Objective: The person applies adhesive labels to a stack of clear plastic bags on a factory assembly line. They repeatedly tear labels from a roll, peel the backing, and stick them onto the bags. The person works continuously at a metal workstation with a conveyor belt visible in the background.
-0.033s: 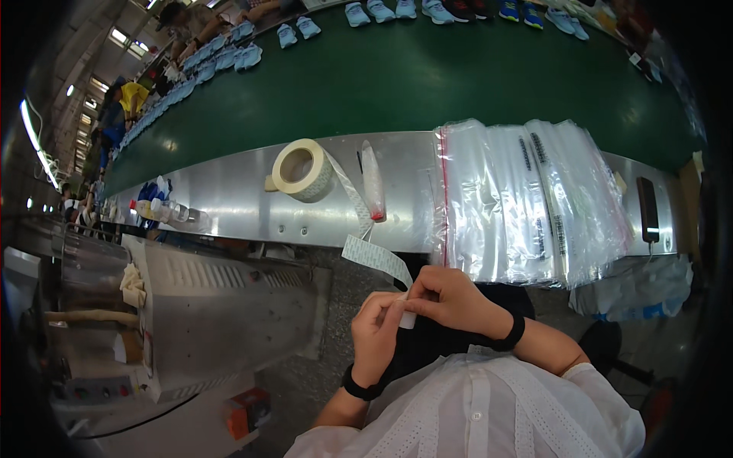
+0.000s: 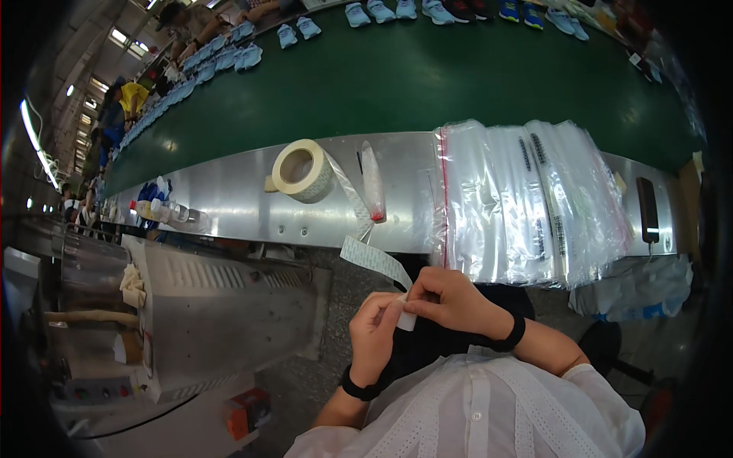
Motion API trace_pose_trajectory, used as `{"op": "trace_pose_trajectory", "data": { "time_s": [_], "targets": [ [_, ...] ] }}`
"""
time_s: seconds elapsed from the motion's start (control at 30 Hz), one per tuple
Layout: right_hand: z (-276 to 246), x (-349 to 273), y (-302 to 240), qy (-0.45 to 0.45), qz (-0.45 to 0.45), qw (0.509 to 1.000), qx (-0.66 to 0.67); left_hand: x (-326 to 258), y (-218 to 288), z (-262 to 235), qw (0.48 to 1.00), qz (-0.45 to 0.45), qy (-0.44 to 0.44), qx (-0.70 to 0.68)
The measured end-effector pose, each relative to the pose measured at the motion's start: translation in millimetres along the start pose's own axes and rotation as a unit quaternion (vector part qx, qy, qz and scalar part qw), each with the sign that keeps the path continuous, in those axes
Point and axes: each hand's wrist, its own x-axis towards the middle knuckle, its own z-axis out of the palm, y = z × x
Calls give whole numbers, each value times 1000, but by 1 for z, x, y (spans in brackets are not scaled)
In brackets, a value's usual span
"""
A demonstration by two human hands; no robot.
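Note:
In front of my body my left hand (image 2: 372, 330) and my right hand (image 2: 458, 308) meet, fingertips pinched together on a white paper-like strip (image 2: 376, 262) with a faint printed pattern. A short pale end of it hangs below my fingers. From there the strip loops up over the table's edge to a cream-coloured roll (image 2: 304, 171), which lies on the metal surface. My fingers hide just how they grip the strip. Right of the roll lies a slim, clear-wrapped object (image 2: 372, 183) with a red end. Its kind is unclear.
Clear plastic bags (image 2: 496, 202) lie stacked on the metal ledge (image 2: 248, 198), with a dark phone (image 2: 648, 210) to their right. Beyond runs a green conveyor belt (image 2: 412, 80) with shoes (image 2: 370, 11) along its far side. Bottles (image 2: 172, 213) and a metal machine (image 2: 229, 320) are left.
My left hand has shifted very slightly left, and the strip's hanging end has tilted a little. The roll and the bags stay where they were.

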Motion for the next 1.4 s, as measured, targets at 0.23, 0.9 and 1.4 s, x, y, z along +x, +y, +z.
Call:
{"op": "trace_pose_trajectory", "data": {
  "time_s": [0.23,0.9,1.4],
  "targets": [
    [-16,-14,8,33,37,998,49,-2,-7,-13,944,-38,55,-322],
    [-8,-3,13,25,39,999,-25,-11,14,-13,968,151,16,201],
    [2,4,16,-3,142,962,233,-15,5,2,991,-6,-64,-118]
  ]
}}
